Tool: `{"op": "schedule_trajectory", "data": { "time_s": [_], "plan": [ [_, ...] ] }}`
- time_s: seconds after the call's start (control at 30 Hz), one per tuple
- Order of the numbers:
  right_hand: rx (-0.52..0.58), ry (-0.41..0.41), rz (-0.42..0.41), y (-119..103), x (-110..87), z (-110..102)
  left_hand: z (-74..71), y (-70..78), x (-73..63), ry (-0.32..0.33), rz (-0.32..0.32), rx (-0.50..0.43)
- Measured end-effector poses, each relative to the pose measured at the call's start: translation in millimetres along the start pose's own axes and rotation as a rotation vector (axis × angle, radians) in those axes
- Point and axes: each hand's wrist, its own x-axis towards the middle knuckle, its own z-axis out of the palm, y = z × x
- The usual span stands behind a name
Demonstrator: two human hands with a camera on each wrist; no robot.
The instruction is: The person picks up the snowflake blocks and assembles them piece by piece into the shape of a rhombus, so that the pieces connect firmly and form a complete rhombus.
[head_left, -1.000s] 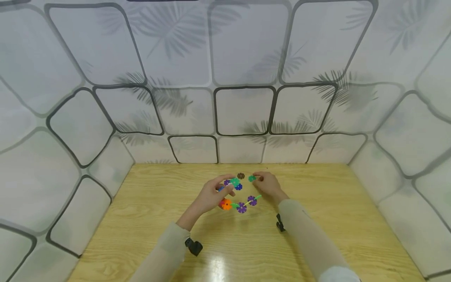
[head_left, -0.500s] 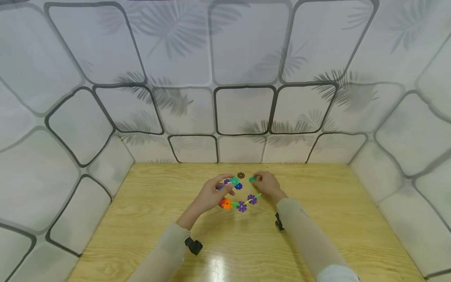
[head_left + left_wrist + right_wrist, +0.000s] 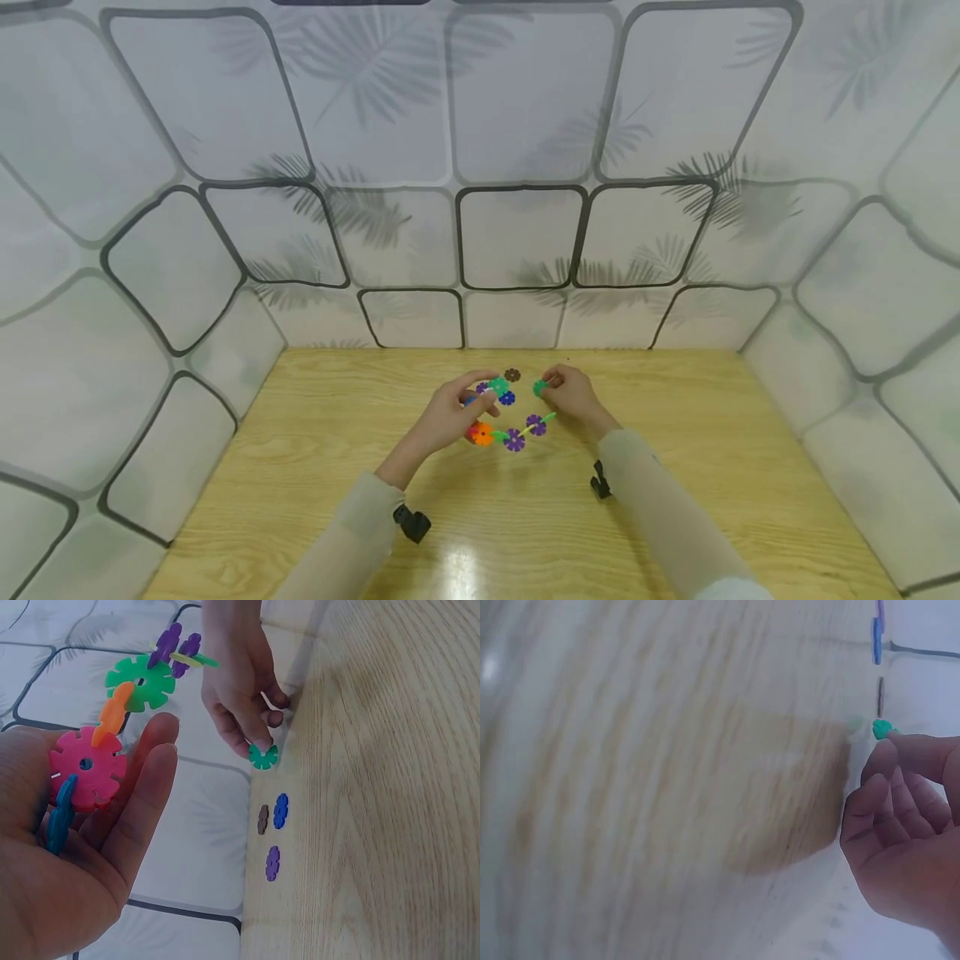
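Note:
My left hand (image 3: pixel 448 414) holds a chain of plastic flower-shaped discs above the table. A pink disc (image 3: pixel 88 769) and a teal disc (image 3: pixel 61 815) lie within its grasp. Beyond them the chain runs through an orange disc (image 3: pixel 482 433), a green one (image 3: pixel 140 682) and purple discs (image 3: pixel 513 440) to a light green end (image 3: pixel 550 417). Another green disc (image 3: pixel 498 386) shows by the left fingertips in the head view. Between thumb and fingers, my right hand (image 3: pixel 572 392) pinches a loose green disc (image 3: pixel 540 388) near the tabletop.
Loose on the wooden table (image 3: pixel 660 467) lie a brown disc (image 3: pixel 512 375), a blue disc (image 3: pixel 280 811) and a purple disc (image 3: pixel 273 863), between the two hands. A patterned wall covering (image 3: pixel 517 237) rises behind the table and along both sides.
My right hand has drawn the green disc slightly nearer to me, and the disc has turned a little in its fingers. The left hand and the chain have stayed nearly still.

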Motion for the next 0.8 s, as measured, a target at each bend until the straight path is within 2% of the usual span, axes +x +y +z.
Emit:
{"op": "schedule_trajectory", "data": {
  "time_s": [0.23, 0.47, 0.8],
  "plan": [
    [0.013, 0.019, -0.037, -14, -7.1, -4, -1.1, 0.4, 0.0, 0.000, 0.000, 0.000],
    [0.080, -0.001, -0.082, -25, -13.3, -7, -1.0, -0.4, 0.2, -0.002, 0.003, -0.015],
    [0.079, 0.007, -0.158, -42, -23.6, -12, -2.2, 0.9, -0.9, 0.002, 0.003, 0.002]
  ]
}}
